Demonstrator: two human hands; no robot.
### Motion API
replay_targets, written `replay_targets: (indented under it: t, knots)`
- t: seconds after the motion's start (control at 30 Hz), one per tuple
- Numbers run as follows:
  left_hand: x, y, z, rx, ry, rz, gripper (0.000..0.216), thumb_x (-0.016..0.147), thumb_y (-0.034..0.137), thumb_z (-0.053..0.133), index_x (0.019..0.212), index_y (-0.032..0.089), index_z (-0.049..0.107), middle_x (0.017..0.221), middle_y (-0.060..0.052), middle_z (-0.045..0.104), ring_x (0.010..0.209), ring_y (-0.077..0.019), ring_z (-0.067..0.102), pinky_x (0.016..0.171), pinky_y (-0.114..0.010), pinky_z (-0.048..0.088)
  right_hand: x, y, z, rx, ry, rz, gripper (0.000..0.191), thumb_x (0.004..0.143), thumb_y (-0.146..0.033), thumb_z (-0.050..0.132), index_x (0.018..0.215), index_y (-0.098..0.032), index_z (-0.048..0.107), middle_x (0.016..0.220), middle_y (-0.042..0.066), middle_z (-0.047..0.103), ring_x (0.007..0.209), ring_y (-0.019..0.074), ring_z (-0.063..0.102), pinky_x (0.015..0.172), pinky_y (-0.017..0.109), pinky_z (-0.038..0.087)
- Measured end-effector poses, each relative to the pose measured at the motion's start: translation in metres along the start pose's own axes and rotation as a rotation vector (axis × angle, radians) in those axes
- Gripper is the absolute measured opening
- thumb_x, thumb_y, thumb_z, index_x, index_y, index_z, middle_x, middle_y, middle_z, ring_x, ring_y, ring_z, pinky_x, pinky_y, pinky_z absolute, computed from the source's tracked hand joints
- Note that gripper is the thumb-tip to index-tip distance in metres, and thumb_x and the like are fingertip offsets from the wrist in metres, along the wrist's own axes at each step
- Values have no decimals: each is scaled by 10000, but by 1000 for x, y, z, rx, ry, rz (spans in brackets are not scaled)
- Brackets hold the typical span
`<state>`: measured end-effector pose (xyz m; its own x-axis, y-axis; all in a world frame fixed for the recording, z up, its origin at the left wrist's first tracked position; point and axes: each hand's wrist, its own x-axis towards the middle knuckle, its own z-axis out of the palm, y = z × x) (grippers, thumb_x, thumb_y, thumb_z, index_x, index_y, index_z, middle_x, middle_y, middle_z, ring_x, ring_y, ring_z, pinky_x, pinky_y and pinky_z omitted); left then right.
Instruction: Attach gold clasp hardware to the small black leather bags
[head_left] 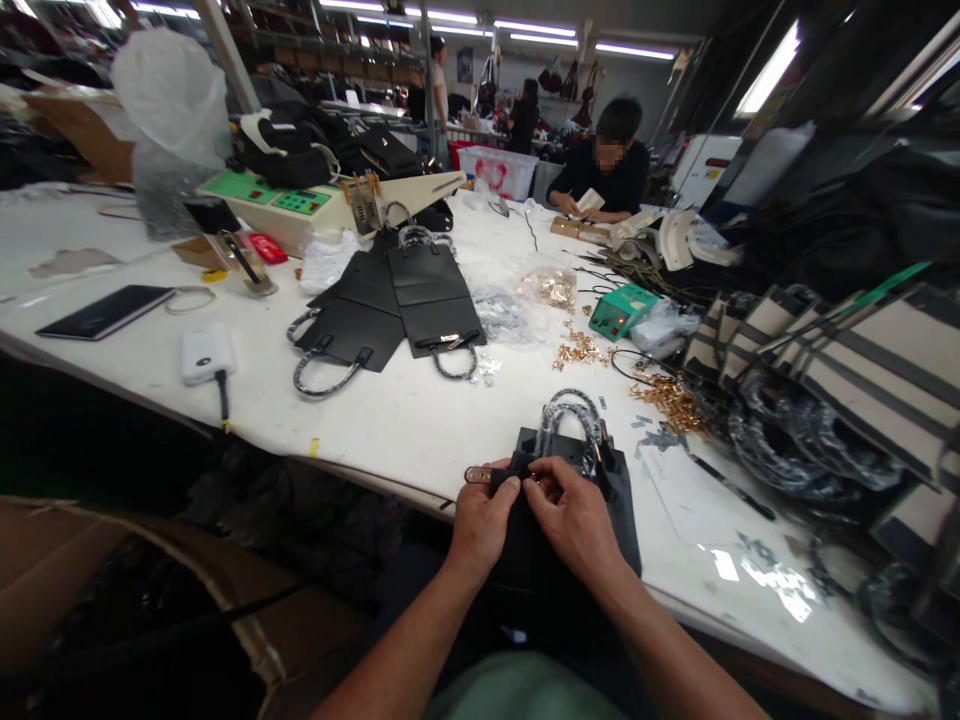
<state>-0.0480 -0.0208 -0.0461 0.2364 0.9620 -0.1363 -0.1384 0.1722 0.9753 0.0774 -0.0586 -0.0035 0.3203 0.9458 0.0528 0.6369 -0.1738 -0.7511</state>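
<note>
A black handbag panel with plastic-wrapped handles lies at the table's front edge, partly hanging over it toward me. Above its left part, my left hand pinches a short black strap with a gold-coloured metal plate at its left end. Close beside it, my right hand has its thumb and fingertips pressed together at the strap's other end. A small gold glint shows near those fingertips, but the piece itself is mostly hidden.
More black bag panels lie stacked left of centre. Gold metal fittings are heaped at right, near a green control box. Beige-and-black bag pieces pile up on the far right. Across the table sits another person. An open carton stands below left.
</note>
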Motion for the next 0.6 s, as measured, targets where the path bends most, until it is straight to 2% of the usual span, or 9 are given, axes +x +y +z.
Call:
replay_targets:
  t: [0.23, 0.4, 0.5, 0.6]
  knots:
    - [-2, 0, 6, 25, 71, 35, 274, 822, 286, 602, 1040, 150, 697, 1044, -71, 725, 1006, -234, 648, 951, -327, 453, 7, 0, -4, -7, -104, 25, 152, 823, -323, 566, 894, -230, 663, 640, -31, 647, 570, 146, 589, 579, 243, 417]
    - [-6, -2, 2, 38, 96, 45, 323, 798, 371, 637, 1023, 148, 699, 1053, -100, 711, 1028, -267, 638, 944, -352, 469, 6, -3, -4, 34, -149, 43, 144, 825, -316, 536, 850, -235, 652, 670, -24, 651, 620, 156, 602, 609, 245, 417]
    - [-1, -14, -1, 92, 62, 107, 312, 804, 404, 621, 981, 163, 710, 1001, -98, 716, 985, -269, 651, 923, -356, 487, 10, 5, 2, 89, -166, 49, 142, 811, -308, 527, 873, -228, 626, 680, -21, 640, 634, 151, 598, 613, 234, 421]
    - [7, -24, -1, 86, 106, 159, 369, 767, 477, 629, 924, 160, 731, 909, -101, 718, 927, -277, 664, 870, -354, 518, 18, 24, 13, 113, -171, 41, 194, 781, -306, 538, 944, -226, 605, 635, -38, 600, 597, 138, 573, 587, 214, 415]
